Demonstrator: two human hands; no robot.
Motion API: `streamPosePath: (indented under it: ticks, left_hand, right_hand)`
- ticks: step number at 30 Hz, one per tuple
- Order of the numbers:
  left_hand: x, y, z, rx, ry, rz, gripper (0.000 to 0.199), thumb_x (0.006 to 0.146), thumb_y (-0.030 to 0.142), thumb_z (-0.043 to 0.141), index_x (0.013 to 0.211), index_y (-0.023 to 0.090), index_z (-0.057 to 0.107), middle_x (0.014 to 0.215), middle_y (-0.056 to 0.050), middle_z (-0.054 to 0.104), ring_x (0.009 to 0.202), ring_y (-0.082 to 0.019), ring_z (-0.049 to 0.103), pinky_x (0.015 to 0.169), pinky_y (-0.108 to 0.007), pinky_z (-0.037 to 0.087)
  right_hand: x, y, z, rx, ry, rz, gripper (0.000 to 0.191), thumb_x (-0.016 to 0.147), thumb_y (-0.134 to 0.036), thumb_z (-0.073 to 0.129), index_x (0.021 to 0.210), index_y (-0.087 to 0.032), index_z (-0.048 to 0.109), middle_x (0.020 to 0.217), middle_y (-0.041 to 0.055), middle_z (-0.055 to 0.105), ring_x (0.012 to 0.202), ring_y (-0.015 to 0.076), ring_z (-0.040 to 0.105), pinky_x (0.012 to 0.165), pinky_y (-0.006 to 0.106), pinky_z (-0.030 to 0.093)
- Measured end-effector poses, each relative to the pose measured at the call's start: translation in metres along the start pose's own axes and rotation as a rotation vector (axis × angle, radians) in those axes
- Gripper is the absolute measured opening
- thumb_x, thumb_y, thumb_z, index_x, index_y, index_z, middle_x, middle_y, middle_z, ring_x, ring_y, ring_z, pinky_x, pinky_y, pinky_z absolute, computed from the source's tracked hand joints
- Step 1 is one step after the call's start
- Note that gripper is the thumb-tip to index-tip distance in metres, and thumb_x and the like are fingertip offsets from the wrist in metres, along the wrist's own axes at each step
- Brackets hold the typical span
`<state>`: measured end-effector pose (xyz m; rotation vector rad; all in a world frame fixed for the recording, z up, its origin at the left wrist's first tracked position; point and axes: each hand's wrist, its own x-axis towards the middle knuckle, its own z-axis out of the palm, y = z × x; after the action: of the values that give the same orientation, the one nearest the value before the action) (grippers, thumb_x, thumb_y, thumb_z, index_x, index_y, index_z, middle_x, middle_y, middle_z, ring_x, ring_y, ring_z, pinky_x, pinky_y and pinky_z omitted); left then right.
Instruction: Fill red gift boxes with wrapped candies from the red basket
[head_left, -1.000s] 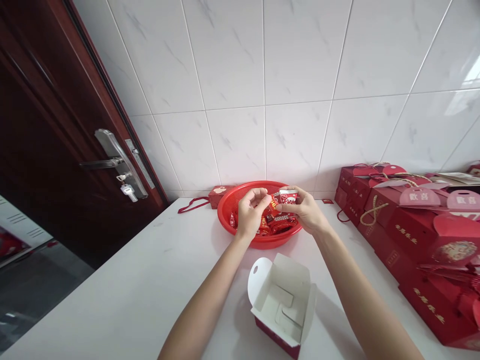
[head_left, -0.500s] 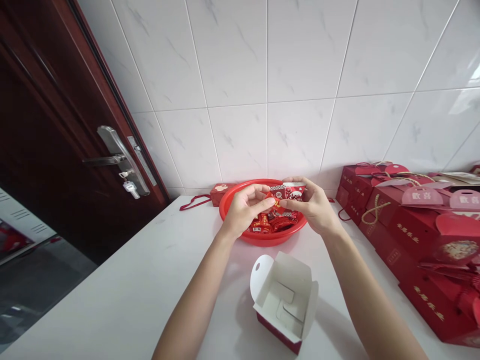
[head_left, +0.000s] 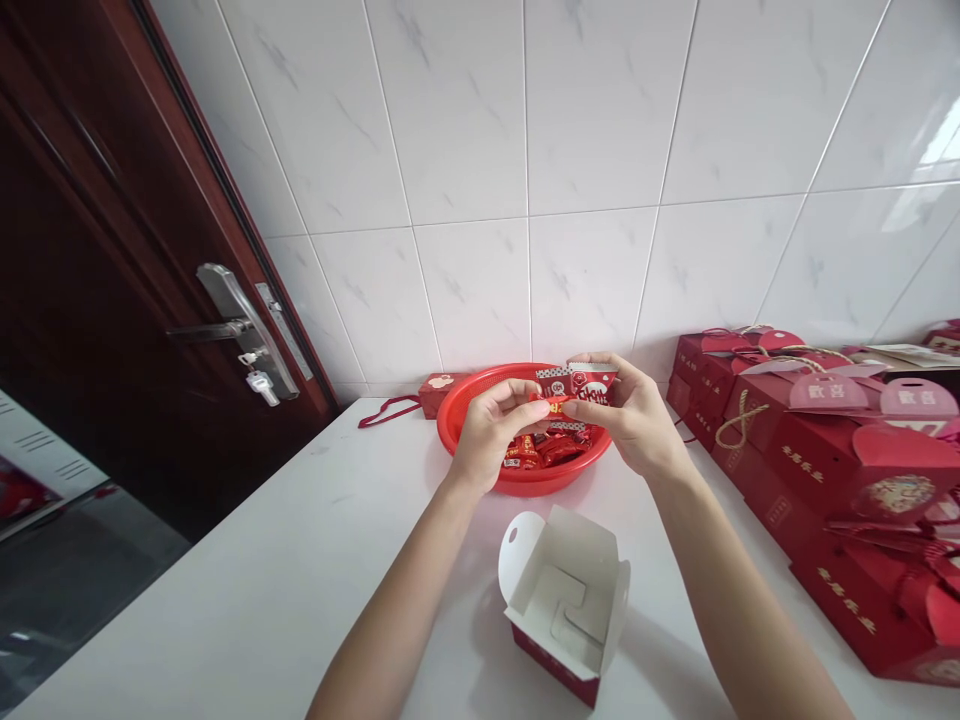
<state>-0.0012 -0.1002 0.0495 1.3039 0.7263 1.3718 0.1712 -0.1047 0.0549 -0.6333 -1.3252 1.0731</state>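
Both my hands are over a red plastic basket (head_left: 525,483) that holds red-wrapped candies (head_left: 525,452). Between thumb and fingers, my left hand (head_left: 491,425) pinches one end of a small red packet with yellow print (head_left: 556,407). My right hand (head_left: 628,410) grips the other end of it, along with larger red and white patterned packets (head_left: 592,384) held behind it. In front of the basket, nearer me, stands a box (head_left: 551,650) with its flaps up, white inside and dark red outside; no candy shows in it.
Closed red gift boxes (head_left: 825,460) with rope handles are stacked along the right. A small red box (head_left: 435,395) with a ribbon lies behind the basket at the left. A tiled wall backs the white table (head_left: 300,570); a dark door (head_left: 112,250) stands left.
The view has shifted slightly. The small red packet now lies flatter and more stretched between my fingertips, and both hands still hold it over the basket.
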Motion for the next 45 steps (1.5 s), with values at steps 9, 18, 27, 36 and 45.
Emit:
streamPosePath:
  ticks: [9, 18, 27, 36, 45]
  left_hand:
    - [0.0, -0.002, 0.004, -0.108, 0.051, -0.002, 0.032, 0.056, 0.037, 0.091, 0.071, 0.017, 0.072, 0.074, -0.001, 0.07, 0.079, -0.018, 0.067, 0.081, -0.034, 0.057]
    - [-0.002, -0.002, 0.007, -0.117, 0.03, -0.012, 0.03, 0.057, 0.037, 0.09, 0.072, 0.018, 0.072, 0.078, -0.001, 0.072, 0.083, -0.018, 0.069, 0.08, -0.033, 0.057]
    - [-0.021, 0.036, -0.03, 0.519, -0.288, -0.011, 0.019, 0.077, 0.036, 0.079, 0.077, 0.019, 0.071, 0.081, -0.004, 0.07, 0.075, -0.018, 0.065, 0.068, -0.025, 0.05]
    - [-0.056, 0.038, -0.037, 1.095, -0.765, -0.303, 0.025, 0.079, 0.045, 0.071, 0.092, 0.024, 0.078, 0.093, -0.004, 0.073, 0.078, -0.021, 0.069, 0.059, -0.024, 0.046]
    - [-0.047, 0.035, -0.025, 1.317, -0.899, -0.465, 0.057, 0.075, 0.048, 0.072, 0.126, 0.024, 0.063, 0.122, -0.003, 0.064, 0.106, -0.024, 0.059, 0.082, -0.028, 0.045]
  right_hand:
    - [-0.001, -0.001, -0.001, -0.027, 0.046, -0.04, 0.047, 0.06, -0.03, 0.091, 0.101, -0.024, 0.068, 0.08, -0.0012, 0.072, 0.069, 0.0178, 0.066, 0.067, 0.032, 0.054]
    - [-0.003, -0.005, -0.004, -0.029, 0.041, -0.064, 0.046, 0.061, -0.029, 0.089, 0.102, -0.024, 0.067, 0.081, -0.0014, 0.071, 0.069, 0.0169, 0.065, 0.066, 0.031, 0.055]
    - [-0.022, -0.044, -0.016, -0.139, -0.147, 0.029, 0.04, 0.06, -0.02, 0.09, 0.096, -0.02, 0.072, 0.075, -0.0002, 0.07, 0.062, 0.0155, 0.063, 0.056, 0.029, 0.053]
    - [-0.03, -0.053, 0.002, -0.545, -0.53, 0.055, 0.021, 0.073, -0.018, 0.077, 0.093, -0.02, 0.073, 0.082, -0.001, 0.07, 0.066, 0.0136, 0.061, 0.059, 0.025, 0.049]
    - [-0.031, -0.052, 0.007, -0.769, -0.599, -0.015, 0.015, 0.081, -0.024, 0.07, 0.095, -0.018, 0.069, 0.088, 0.0008, 0.069, 0.073, 0.0137, 0.058, 0.063, 0.025, 0.044]
